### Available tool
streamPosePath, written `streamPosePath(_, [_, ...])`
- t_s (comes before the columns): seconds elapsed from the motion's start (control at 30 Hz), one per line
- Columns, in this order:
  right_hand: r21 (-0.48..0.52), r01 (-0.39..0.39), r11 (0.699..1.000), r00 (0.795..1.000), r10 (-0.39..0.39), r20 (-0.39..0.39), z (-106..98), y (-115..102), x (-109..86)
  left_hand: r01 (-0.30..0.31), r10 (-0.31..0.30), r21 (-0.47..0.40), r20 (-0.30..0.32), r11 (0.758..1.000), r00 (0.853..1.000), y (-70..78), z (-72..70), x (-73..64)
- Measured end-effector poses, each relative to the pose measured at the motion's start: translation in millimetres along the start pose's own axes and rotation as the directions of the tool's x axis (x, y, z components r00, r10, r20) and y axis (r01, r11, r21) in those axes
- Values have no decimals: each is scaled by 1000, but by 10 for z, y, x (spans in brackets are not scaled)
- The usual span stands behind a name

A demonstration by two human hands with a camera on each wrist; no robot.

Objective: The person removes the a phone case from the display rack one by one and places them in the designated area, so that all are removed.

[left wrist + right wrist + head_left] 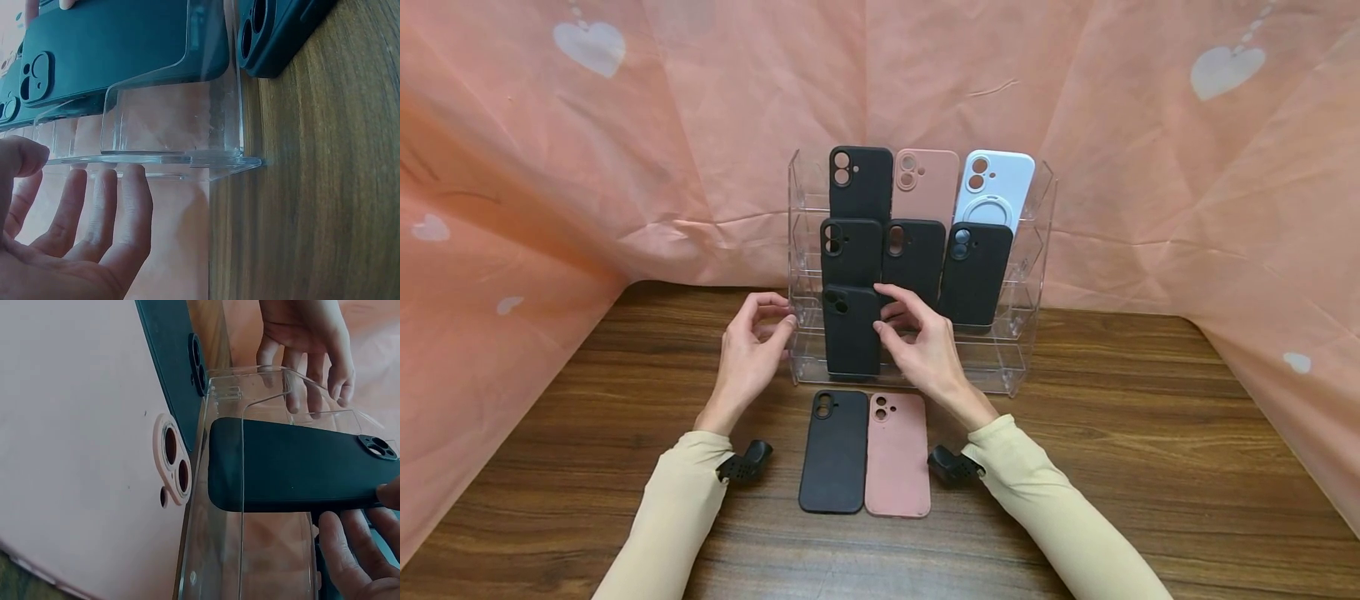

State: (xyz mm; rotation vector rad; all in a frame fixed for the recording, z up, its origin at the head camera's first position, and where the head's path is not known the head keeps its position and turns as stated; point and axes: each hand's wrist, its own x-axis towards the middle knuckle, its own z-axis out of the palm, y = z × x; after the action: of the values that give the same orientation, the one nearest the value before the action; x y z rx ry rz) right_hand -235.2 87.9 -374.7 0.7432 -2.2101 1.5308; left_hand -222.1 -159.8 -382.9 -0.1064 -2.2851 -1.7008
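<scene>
A black phone case [852,333] stands upright in the lowest tier of a clear acrylic rack [951,354]. My right hand [922,337] holds this case by its upper right edge; in the right wrist view a thumb lies over the front edge, with other fingers [359,534] along the side. My left hand [751,342] is at the rack's left side panel. Its fingertips touch the outside of the clear panel [181,159], seen in the left wrist view, and it carries nothing. A black case [835,454] and a pink case [898,457] lie flat side by side before the rack.
The top tier bears a black case [860,187], a pink one [928,187] and a white one with a ring [1011,187]. Black cases [976,279] fill the tier below. Pink cloth [737,125] with hearts hangs behind the wooden table [1135,417].
</scene>
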Motion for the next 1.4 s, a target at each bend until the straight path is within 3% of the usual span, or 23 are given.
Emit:
streamPosePath(0.33, [38,9,999,1000,-9,-19,-111,-24,49,1,-1,-2,0,1000,1000,1,5,0])
streamPosePath(0.8, [124,-33,992,999,37,-36,-288,-79,21,9,-9,-3,0,1000,1000,0,9,-8])
streamPosePath(1.4, [167,-69,984,997,65,32,-508,-184,-111,16,-16,4,1,1000,1000,24,-2,-14])
